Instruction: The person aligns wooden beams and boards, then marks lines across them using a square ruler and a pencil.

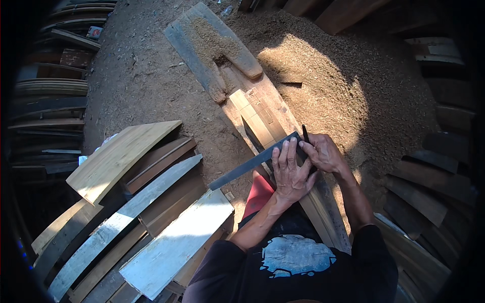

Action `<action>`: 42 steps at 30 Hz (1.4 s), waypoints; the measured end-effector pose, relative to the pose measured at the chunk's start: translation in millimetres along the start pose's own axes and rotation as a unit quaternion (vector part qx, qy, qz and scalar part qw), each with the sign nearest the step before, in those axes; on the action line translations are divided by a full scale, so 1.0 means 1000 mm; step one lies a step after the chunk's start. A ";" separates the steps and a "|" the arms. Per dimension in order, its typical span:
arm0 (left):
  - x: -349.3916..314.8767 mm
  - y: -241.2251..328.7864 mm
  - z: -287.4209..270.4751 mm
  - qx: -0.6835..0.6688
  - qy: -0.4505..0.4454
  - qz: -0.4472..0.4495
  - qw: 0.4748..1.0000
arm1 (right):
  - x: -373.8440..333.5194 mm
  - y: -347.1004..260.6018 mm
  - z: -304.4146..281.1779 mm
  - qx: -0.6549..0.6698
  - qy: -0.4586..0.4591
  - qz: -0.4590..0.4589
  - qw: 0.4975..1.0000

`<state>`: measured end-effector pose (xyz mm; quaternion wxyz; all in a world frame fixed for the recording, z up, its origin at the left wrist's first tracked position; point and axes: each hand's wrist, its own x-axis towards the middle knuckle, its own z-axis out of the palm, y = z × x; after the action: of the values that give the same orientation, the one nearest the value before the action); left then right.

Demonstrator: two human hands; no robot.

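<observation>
A dark, flat straightedge (247, 169) lies slantwise across a pale wooden beam (260, 123). Several cut lines and rectangular outlines show on the beam's far end. My left hand (290, 177) holds the straightedge down near its right end, fingers stretched over it. Close beside it, my right hand (323, 154) is closed on a slim black pen (305, 133), whose upper end sticks up past the fingers. The pen's lower part is hidden by the hand. Under the beam runs a long, worn plank (283, 101).
Ahead, a thick notched board (187, 43) carries a heap of sawdust (209, 38). Stacked planks (169, 242) stand to my left, with a wide pale board (126, 156) on top. More lumber (424, 187) lines the right side. Wood shavings (323, 76) cover the ground.
</observation>
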<state>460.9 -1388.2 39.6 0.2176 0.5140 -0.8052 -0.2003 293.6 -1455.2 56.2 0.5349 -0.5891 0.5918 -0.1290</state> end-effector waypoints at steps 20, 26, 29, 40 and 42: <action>-0.004 -0.003 0.007 -0.001 0.006 0.005 1.000 | 0.019 -0.045 -0.011 0.076 0.093 -0.182 0.976; -0.004 -0.004 0.006 -0.013 0.009 0.023 1.000 | 0.020 -0.048 -0.019 -0.003 0.136 -0.213 0.968; -0.004 -0.003 0.007 -0.004 0.002 0.002 1.000 | 0.019 -0.054 -0.018 0.024 0.118 -0.220 0.968; -0.006 -0.003 0.010 -0.004 -0.012 -0.012 1.000 | 0.020 -0.051 -0.009 0.078 0.095 -0.218 0.968; -0.002 -0.002 0.006 -0.009 -0.002 0.000 1.000 | 0.021 -0.049 -0.011 0.053 0.098 -0.223 0.968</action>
<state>459.6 -1387.1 32.8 0.2207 0.5117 -0.8038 -0.2083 317.7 -1491.3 89.4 0.4622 -0.6614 0.4876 -0.3334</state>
